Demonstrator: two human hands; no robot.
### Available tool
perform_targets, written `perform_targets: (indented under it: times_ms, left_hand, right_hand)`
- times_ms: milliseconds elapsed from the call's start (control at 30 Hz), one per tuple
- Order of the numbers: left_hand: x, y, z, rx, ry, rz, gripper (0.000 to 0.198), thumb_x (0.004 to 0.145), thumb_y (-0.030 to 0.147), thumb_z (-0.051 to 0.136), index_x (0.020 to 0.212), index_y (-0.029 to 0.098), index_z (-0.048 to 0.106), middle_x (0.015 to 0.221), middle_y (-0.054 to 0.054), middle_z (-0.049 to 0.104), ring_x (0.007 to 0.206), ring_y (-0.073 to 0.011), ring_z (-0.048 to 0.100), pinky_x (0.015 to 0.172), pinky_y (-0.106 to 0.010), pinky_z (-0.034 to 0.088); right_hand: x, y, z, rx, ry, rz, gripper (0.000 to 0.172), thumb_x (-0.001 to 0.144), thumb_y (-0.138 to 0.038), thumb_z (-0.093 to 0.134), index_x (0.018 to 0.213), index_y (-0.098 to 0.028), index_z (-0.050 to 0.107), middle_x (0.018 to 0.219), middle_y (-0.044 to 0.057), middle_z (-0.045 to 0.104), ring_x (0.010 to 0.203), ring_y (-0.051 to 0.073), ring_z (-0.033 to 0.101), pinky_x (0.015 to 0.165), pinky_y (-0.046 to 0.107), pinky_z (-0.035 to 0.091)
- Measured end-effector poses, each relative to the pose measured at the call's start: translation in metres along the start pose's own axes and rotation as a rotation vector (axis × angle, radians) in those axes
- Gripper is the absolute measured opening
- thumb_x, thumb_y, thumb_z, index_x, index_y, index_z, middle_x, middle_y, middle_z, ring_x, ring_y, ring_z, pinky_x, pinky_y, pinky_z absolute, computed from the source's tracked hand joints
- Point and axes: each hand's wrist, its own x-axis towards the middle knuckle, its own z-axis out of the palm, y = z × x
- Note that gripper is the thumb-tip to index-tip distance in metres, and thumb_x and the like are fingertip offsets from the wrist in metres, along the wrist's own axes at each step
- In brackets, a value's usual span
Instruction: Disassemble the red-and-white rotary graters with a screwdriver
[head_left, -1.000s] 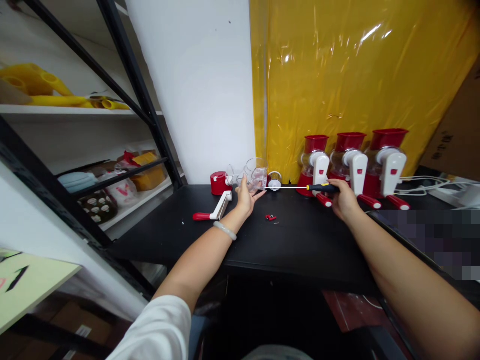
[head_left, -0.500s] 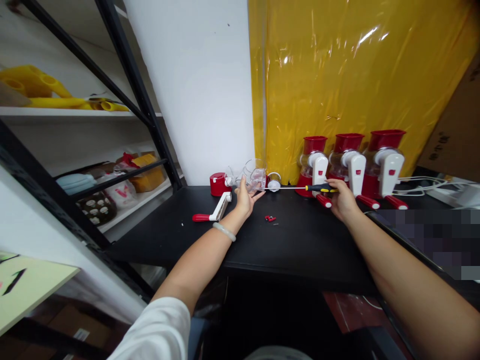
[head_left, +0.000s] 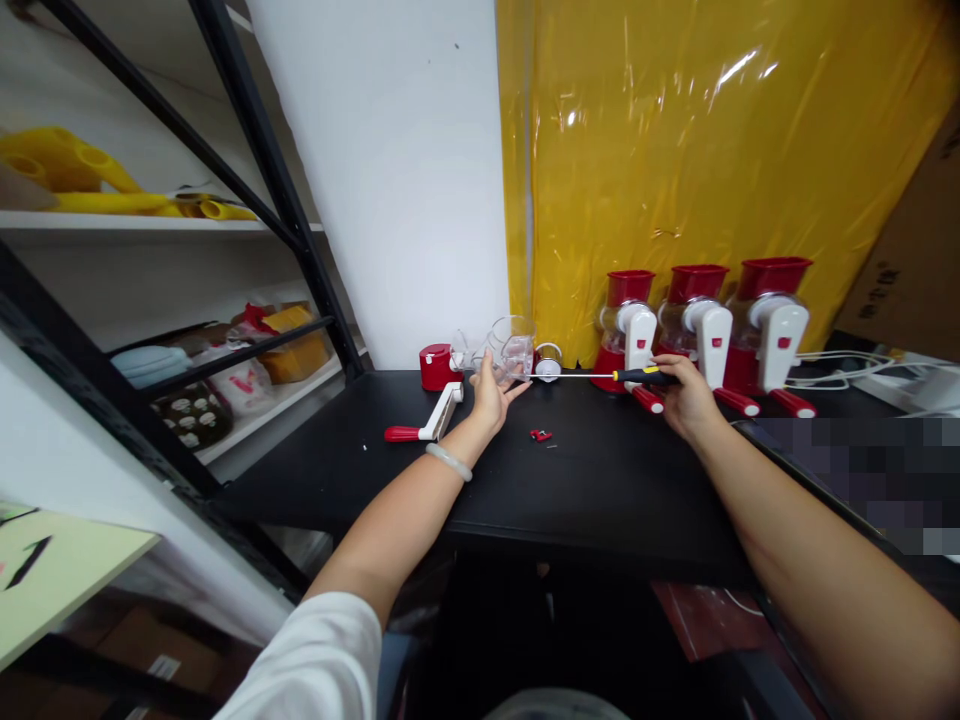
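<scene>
My left hand (head_left: 493,398) is closed around a clear plastic grater housing (head_left: 512,338), holding it just above the black table. In my right hand (head_left: 684,392) is a screwdriver (head_left: 637,376) with a black and yellow handle, gripped at the handle's end. Its long shaft points left and the tip meets the housing's lower right side; the exact contact is too small to make out. Behind the housing sit a red base part (head_left: 436,368) and a round white-rimmed part (head_left: 548,363). A white crank with a red handle (head_left: 403,434) lies left of my wrist.
Small red pieces (head_left: 540,436) and a thin pin (head_left: 552,447) lie on the black table (head_left: 600,490). Three red and white rotary graters (head_left: 701,320) stand at the back right, near white cables (head_left: 847,375). A shelf rack (head_left: 300,235) rises at the left.
Almost nothing differs. The screwdriver handle and my right hand have shifted very slightly; both hands keep their hold.
</scene>
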Motion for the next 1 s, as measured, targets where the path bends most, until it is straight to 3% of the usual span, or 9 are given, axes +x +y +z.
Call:
perform_targets:
  times_ms: [67, 167, 233, 367, 500, 600, 767, 1000]
  left_hand:
    - [-0.0004, 0.0005, 0.0004, 0.006, -0.001, -0.007, 0.047, 0.094, 0.05, 0.06, 0.133, 0.027, 0.049, 0.125, -0.012, 0.07, 0.114, -0.0269, 0.07, 0.094, -0.05, 0.059]
    - [-0.0004, 0.0013, 0.0004, 0.023, -0.013, -0.008, 0.043, 0.097, 0.049, 0.055, 0.132, 0.024, 0.049, 0.123, -0.013, 0.069, 0.112, -0.0269, 0.07, 0.093, -0.051, 0.059]
    - [0.0004, 0.0017, -0.0002, 0.03, -0.015, 0.0, 0.042, 0.097, 0.05, 0.055, 0.131, 0.024, 0.049, 0.123, -0.014, 0.069, 0.111, -0.027, 0.07, 0.093, -0.053, 0.059]
    - [0.0024, 0.0018, -0.0016, 0.018, -0.004, 0.01, 0.044, 0.095, 0.052, 0.058, 0.13, 0.026, 0.049, 0.126, -0.013, 0.068, 0.109, -0.027, 0.071, 0.093, -0.053, 0.059]
    - [0.0037, 0.0011, -0.002, 0.014, -0.001, -0.002, 0.048, 0.094, 0.055, 0.06, 0.13, 0.027, 0.049, 0.126, -0.013, 0.068, 0.111, -0.0262, 0.07, 0.092, -0.051, 0.059]
    - [0.0036, 0.0008, -0.0017, 0.01, 0.002, -0.008, 0.051, 0.093, 0.056, 0.061, 0.132, 0.026, 0.048, 0.125, -0.013, 0.069, 0.111, -0.026, 0.07, 0.092, -0.049, 0.06]
    - [0.0018, 0.0026, -0.0008, 0.0, -0.001, -0.002, 0.055, 0.091, 0.056, 0.063, 0.134, 0.028, 0.046, 0.124, -0.012, 0.069, 0.113, -0.0277, 0.07, 0.092, -0.051, 0.059]
    - [0.0014, 0.0027, -0.0002, 0.006, 0.021, -0.02, 0.053, 0.091, 0.057, 0.063, 0.132, 0.027, 0.047, 0.121, -0.013, 0.071, 0.109, -0.0274, 0.072, 0.092, -0.053, 0.059]
  right_hand:
    - [0.0004, 0.0003, -0.0022, -0.02, 0.015, -0.025, 0.032, 0.061, -0.048, 0.079, 0.071, -0.022, 0.064, 0.076, -0.001, 0.064, 0.066, 0.013, 0.06, 0.051, 0.023, 0.049]
    - [0.0013, 0.0023, -0.0048, -0.188, 0.09, -0.033, 0.049, 0.075, -0.069, 0.066, 0.068, -0.02, 0.064, 0.068, 0.001, 0.061, 0.06, 0.012, 0.056, 0.047, 0.022, 0.044]
    - [0.0011, 0.0026, -0.0043, -0.285, 0.118, -0.021, 0.054, 0.076, -0.073, 0.064, 0.068, -0.02, 0.065, 0.065, 0.001, 0.06, 0.058, 0.012, 0.054, 0.046, 0.022, 0.043]
    - [-0.0011, -0.0009, 0.0017, -0.192, 0.074, -0.005, 0.041, 0.068, -0.057, 0.081, 0.071, -0.02, 0.064, 0.072, 0.0, 0.063, 0.063, 0.011, 0.057, 0.048, 0.021, 0.046]
    - [-0.0029, -0.0034, 0.0046, -0.021, 0.027, 0.032, 0.028, 0.063, -0.04, 0.082, 0.074, -0.023, 0.063, 0.075, -0.001, 0.062, 0.064, 0.012, 0.058, 0.049, 0.022, 0.05]
    - [-0.0018, -0.0014, 0.001, 0.005, 0.009, 0.015, 0.029, 0.063, -0.044, 0.08, 0.073, -0.023, 0.063, 0.078, -0.001, 0.063, 0.066, 0.013, 0.06, 0.05, 0.022, 0.051]
    - [0.0016, 0.0036, -0.0043, -0.251, 0.064, -0.031, 0.05, 0.075, -0.07, 0.068, 0.071, -0.021, 0.062, 0.072, 0.001, 0.063, 0.061, 0.012, 0.057, 0.048, 0.021, 0.048]
    - [-0.0007, 0.0007, 0.0017, -0.025, -0.01, 0.027, 0.037, 0.052, -0.042, 0.087, 0.074, -0.023, 0.064, 0.068, -0.004, 0.06, 0.057, 0.01, 0.054, 0.046, 0.021, 0.046]
